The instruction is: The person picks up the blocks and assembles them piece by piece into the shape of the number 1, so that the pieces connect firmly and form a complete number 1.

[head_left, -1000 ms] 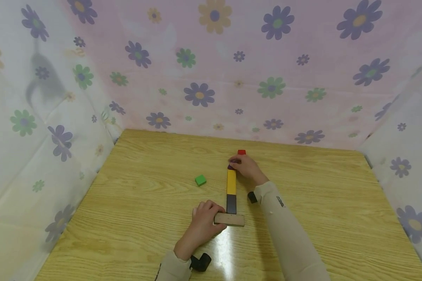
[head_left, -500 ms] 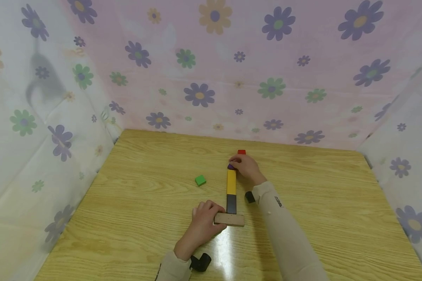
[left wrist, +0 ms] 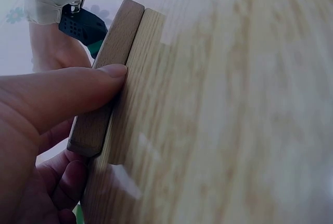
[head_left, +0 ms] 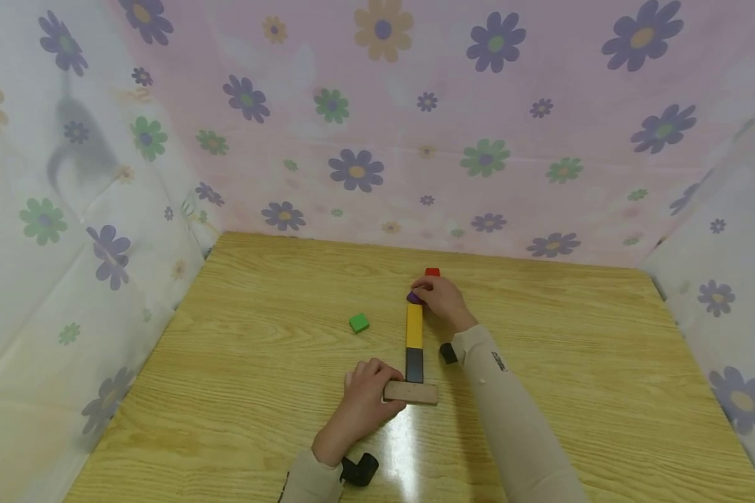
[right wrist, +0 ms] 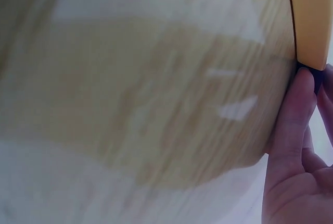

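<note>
My left hand (head_left: 366, 398) holds the left end of a plain wooden block (head_left: 415, 393) lying crosswise on the table, thumb along its near side in the left wrist view. From that block a black block (head_left: 414, 365) and a yellow block (head_left: 414, 325) run away from me in a straight line. At the far end of the yellow one, my right hand (head_left: 442, 300) pinches a small purple block (head_left: 414, 297) between thumb and fingers; much of it is covered. In the right wrist view, the dark purple block (right wrist: 318, 76) meets the end of the yellow block (right wrist: 311, 21).
A green block (head_left: 358, 323) lies on the table left of the row. Just beyond my right hand a red block (head_left: 433, 272) shows partly. Black wrist devices (head_left: 360, 469) sit at both cuffs. Flowered cloth (head_left: 428, 140) surrounds the wooden table (head_left: 258, 314).
The right wrist and its black device shift slightly left, while the right fingers keep their pinch on the purple block. The left hand and the row of blocks stay put.
</note>
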{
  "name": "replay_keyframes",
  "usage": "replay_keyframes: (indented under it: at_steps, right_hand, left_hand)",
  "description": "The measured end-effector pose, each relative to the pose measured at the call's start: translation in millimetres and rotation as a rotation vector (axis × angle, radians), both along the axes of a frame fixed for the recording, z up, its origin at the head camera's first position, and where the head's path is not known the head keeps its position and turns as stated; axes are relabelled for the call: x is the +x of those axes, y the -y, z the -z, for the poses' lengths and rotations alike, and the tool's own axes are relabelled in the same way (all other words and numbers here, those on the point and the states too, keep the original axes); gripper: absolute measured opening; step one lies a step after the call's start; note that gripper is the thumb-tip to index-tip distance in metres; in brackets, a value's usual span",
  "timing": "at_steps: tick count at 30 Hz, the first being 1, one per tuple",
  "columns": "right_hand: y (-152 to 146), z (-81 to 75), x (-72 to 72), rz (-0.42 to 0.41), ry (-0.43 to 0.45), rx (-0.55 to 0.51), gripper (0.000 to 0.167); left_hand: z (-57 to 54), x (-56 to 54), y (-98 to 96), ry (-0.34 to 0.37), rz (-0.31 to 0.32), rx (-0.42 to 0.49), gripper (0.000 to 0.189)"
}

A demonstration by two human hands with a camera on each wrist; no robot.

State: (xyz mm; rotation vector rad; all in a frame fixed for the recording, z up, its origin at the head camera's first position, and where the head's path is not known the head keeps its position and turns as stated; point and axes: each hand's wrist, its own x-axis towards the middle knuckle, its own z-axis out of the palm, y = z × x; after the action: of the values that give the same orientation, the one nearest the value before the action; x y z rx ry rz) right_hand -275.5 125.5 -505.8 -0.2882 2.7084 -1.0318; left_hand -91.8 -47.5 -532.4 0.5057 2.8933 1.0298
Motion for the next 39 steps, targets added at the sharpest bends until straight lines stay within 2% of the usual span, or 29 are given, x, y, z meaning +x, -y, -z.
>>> replay_keyframes:
  at_steps: [8,27,39]
  right_hand:
    - [0.0,0.4,0.7,0.002,0.004,-0.016,0.023]
    - [0.2,0.9,1.8,0.028,0.040,-0.054,0.023]
    - [-0.8,2.3,1.3,0.028,0.032,-0.068,0.022]
  left_hand:
    - [-0.8,0.1,-0.5,0.011,-0.004,-0.017,0.030]
    - [0.7,0.7,-0.1,0.017,-0.002,0.004,0.028]
    - [-0.5,0.6,-0.8,0.021,-0.005,0.012,0.028]
